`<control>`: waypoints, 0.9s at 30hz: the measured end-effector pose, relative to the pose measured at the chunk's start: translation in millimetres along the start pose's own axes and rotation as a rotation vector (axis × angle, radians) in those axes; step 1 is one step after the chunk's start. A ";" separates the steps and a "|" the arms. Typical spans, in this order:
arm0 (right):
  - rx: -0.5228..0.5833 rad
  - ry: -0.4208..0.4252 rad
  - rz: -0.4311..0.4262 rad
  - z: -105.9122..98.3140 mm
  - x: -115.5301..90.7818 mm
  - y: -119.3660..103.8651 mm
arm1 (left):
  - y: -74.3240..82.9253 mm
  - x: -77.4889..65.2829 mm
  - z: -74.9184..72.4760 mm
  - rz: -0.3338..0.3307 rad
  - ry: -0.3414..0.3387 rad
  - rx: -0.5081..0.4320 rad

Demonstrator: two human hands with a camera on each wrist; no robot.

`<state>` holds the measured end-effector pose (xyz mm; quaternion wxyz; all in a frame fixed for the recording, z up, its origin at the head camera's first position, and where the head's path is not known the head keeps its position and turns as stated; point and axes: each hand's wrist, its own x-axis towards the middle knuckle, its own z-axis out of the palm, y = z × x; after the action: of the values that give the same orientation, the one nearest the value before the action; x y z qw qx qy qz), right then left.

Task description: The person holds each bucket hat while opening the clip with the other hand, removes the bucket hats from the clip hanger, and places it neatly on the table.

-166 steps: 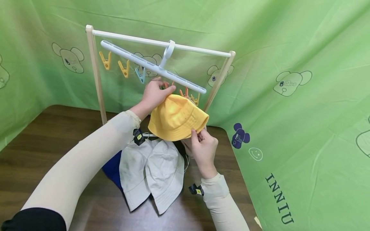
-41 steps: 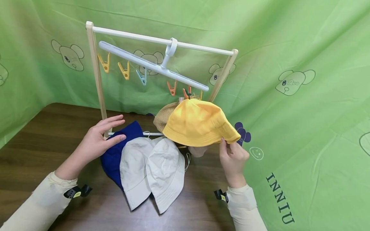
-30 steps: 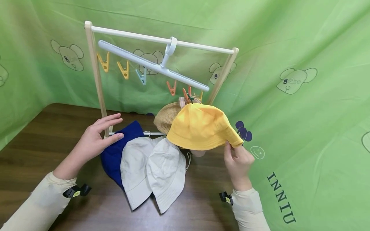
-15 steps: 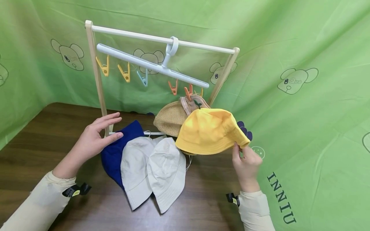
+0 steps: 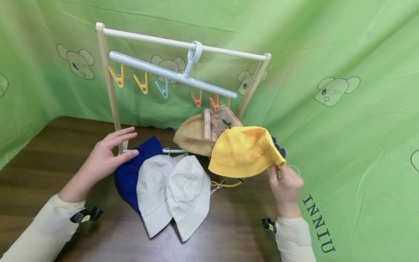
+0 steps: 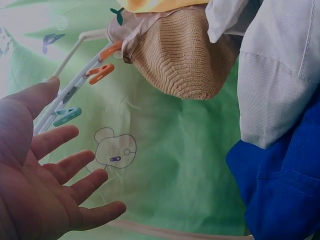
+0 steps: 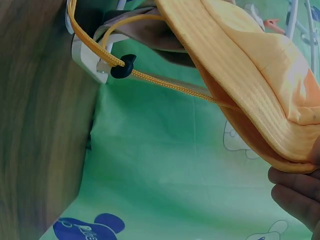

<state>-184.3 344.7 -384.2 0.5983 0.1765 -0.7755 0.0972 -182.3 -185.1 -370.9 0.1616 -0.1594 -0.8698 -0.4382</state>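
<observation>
A yellow bucket hat (image 5: 243, 153) hangs in the air at the right, its brim pinched by my right hand (image 5: 286, 189). A green sprout tops it, and a yellow chin cord with a black toggle (image 7: 123, 66) dangles below. Behind it a tan knit hat (image 5: 193, 134) hangs from an orange clothespin (image 5: 214, 103) on the pale blue hanger (image 5: 173, 75). My left hand (image 5: 108, 156), fingers spread and holding nothing, hovers by a navy hat (image 5: 127, 185). Two off-white bucket hats, a left one (image 5: 154, 185) and a right one (image 5: 188, 196), overlap that navy hat.
The hanger hooks over the white rail (image 5: 147, 39) of a wooden-legged rack (image 5: 109, 80). Yellow clothespins (image 5: 141, 83), a blue clothespin (image 5: 162, 88) and another orange clothespin (image 5: 197, 98) dangle from it. A brown wooden table (image 5: 226, 233) lies below, with green curtain (image 5: 360, 145) around it.
My right hand has carried the yellow hat away from the clothespins, right and downward, uncovering the tan hat. My left hand let go of the yellow hat and moved down to the left.
</observation>
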 end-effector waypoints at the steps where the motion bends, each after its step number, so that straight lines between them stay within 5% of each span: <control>1: -0.010 -0.001 -0.010 -1.5 -1.1 -0.8 | 0.0 -0.1 -0.2 0.000 -0.001 0.004; 13: 0.055 0.040 -0.237 -5.2 -16.4 -32.1 | -1.5 -0.6 -4.1 -0.003 -0.014 0.003; 27: 0.207 -0.001 -0.339 -7.2 -24.7 -62.5 | -1.6 0.2 -5.9 0.010 -0.017 -0.001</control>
<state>-148.0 293.7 -409.8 0.5843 0.3651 -0.7210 0.0740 -182.3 -190.8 -368.6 0.1564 -0.1676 -0.8701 -0.4363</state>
